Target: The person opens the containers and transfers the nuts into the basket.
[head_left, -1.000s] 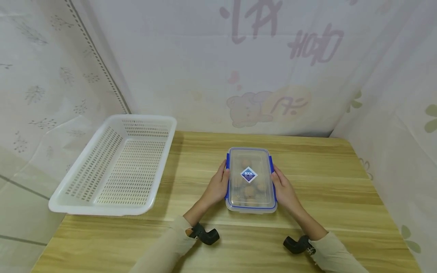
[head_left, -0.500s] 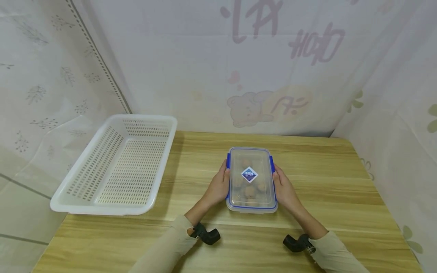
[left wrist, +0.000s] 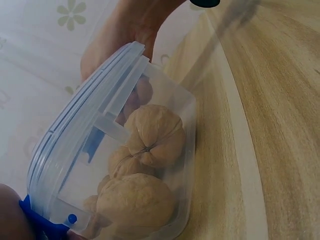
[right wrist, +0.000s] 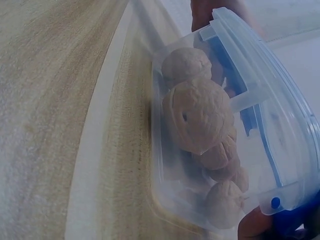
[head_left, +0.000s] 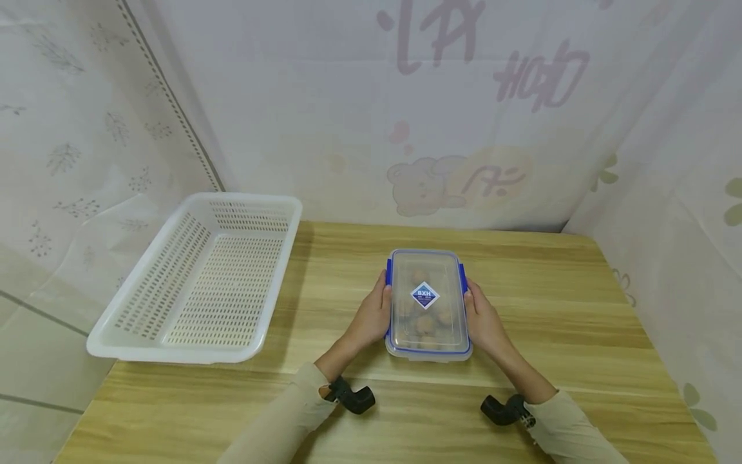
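A clear plastic food container [head_left: 431, 332] with a blue-edged lid stands on the wooden table. Several walnuts [left wrist: 155, 135] lie inside; through its near wall they also show as walnuts [right wrist: 197, 115] in the right wrist view. My left hand [head_left: 371, 316] holds the container's left side, thumb near the lid's edge. On the opposite side my right hand [head_left: 484, 322] grips it the same way. Blue clips [head_left: 462, 277] run along both long sides, partly covered by the hands. The lid [head_left: 426, 267] lies over the box and bears a diamond sticker. Most fingertips are hidden.
A white slotted plastic basket [head_left: 284, 258] stands at the left of the wooden table [head_left: 556, 348], with nothing seen in it. Patterned curtains [head_left: 348, 129] hang behind the table and at both sides.
The container and both hands keep the same hold and place. The head view has shifted only very slightly.
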The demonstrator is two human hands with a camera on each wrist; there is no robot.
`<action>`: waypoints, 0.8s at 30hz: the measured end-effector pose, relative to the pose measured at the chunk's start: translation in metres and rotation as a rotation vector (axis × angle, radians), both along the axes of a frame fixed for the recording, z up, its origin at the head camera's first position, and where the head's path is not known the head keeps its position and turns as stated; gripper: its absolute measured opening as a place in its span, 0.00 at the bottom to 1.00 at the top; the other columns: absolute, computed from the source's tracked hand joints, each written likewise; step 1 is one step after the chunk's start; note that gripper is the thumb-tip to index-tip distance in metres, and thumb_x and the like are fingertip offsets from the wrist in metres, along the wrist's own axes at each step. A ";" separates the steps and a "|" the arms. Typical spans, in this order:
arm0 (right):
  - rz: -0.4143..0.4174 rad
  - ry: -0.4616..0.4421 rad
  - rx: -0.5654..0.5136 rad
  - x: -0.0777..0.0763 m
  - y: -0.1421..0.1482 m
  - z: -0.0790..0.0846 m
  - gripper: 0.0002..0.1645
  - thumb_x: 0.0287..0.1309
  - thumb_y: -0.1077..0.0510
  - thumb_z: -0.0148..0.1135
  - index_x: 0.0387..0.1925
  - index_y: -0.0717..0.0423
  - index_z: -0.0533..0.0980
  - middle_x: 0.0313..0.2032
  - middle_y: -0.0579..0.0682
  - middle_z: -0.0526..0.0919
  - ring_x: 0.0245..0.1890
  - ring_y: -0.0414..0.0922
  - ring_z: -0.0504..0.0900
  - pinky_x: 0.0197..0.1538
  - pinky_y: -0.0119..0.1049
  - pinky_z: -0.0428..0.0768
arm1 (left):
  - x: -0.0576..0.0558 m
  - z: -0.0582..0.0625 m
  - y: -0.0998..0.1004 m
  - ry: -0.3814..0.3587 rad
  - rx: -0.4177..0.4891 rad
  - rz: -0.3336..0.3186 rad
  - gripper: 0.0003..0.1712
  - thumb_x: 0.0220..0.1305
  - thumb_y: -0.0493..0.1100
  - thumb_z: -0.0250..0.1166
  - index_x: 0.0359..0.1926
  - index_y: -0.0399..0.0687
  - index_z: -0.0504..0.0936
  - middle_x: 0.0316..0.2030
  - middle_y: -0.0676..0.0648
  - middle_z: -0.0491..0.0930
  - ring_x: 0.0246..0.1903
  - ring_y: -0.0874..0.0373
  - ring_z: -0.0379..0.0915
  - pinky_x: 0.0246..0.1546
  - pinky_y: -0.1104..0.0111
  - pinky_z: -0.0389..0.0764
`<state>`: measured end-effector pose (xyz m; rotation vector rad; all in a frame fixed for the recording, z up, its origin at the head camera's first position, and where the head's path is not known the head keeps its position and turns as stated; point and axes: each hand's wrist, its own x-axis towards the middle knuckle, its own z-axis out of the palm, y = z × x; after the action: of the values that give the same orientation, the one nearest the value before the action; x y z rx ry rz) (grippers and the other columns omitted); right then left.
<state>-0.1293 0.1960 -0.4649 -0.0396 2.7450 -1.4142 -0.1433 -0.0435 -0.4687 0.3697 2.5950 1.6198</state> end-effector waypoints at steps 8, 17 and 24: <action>0.020 0.023 0.014 0.003 0.000 0.001 0.28 0.82 0.61 0.33 0.75 0.71 0.55 0.70 0.75 0.62 0.68 0.71 0.65 0.71 0.64 0.61 | 0.002 -0.002 -0.001 0.006 -0.041 0.007 0.30 0.84 0.40 0.38 0.77 0.24 0.48 0.73 0.26 0.57 0.71 0.33 0.58 0.72 0.47 0.59; 0.020 0.044 0.036 0.002 0.000 0.003 0.27 0.81 0.62 0.34 0.74 0.71 0.56 0.65 0.78 0.67 0.62 0.72 0.72 0.65 0.66 0.70 | 0.000 -0.001 0.000 0.002 -0.053 -0.005 0.31 0.84 0.42 0.37 0.77 0.25 0.46 0.74 0.27 0.55 0.72 0.35 0.57 0.73 0.49 0.58; 0.024 0.040 0.040 -0.001 0.000 0.002 0.28 0.81 0.61 0.33 0.74 0.71 0.55 0.66 0.78 0.67 0.63 0.72 0.72 0.65 0.66 0.70 | 0.000 0.002 -0.001 0.031 -0.052 -0.018 0.31 0.84 0.40 0.37 0.76 0.22 0.46 0.73 0.24 0.56 0.70 0.32 0.58 0.72 0.46 0.60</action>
<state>-0.1300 0.1964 -0.4626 -0.0993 2.7936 -1.3673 -0.1436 -0.0442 -0.4671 0.4164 2.6425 1.5508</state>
